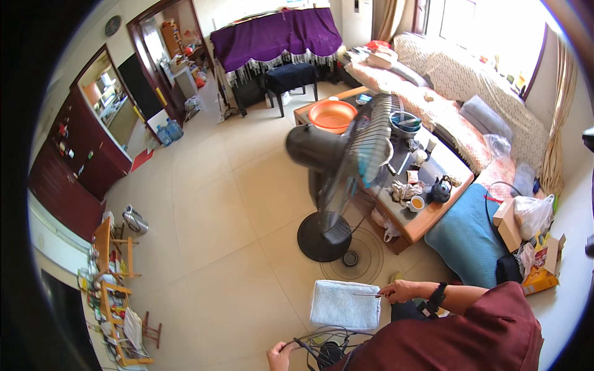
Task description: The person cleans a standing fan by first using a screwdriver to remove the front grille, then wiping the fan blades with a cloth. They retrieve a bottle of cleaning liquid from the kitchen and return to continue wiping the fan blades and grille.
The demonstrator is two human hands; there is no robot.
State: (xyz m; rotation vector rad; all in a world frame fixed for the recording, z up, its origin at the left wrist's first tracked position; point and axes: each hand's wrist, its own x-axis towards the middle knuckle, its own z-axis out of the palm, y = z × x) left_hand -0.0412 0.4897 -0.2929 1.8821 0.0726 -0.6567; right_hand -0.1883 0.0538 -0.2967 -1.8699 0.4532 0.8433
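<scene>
My right hand grips a thin screwdriver, its metal shaft pointing left above a pale blue fabric cushion. At the lower edge, my left hand pinches a strand of a tangled bundle of dark cables; the bundle spreads right, towards my body. Beyond the cushion stands a black pedestal fan with a round base, its head tilted and blurred. A round wire fan grille lies flat on the floor beside the base.
Right of the fan, a wooden coffee table bears an orange basin, a dark teapot and a cup. A blue cushion and boxes lie at the right. Wooden chairs line the left wall.
</scene>
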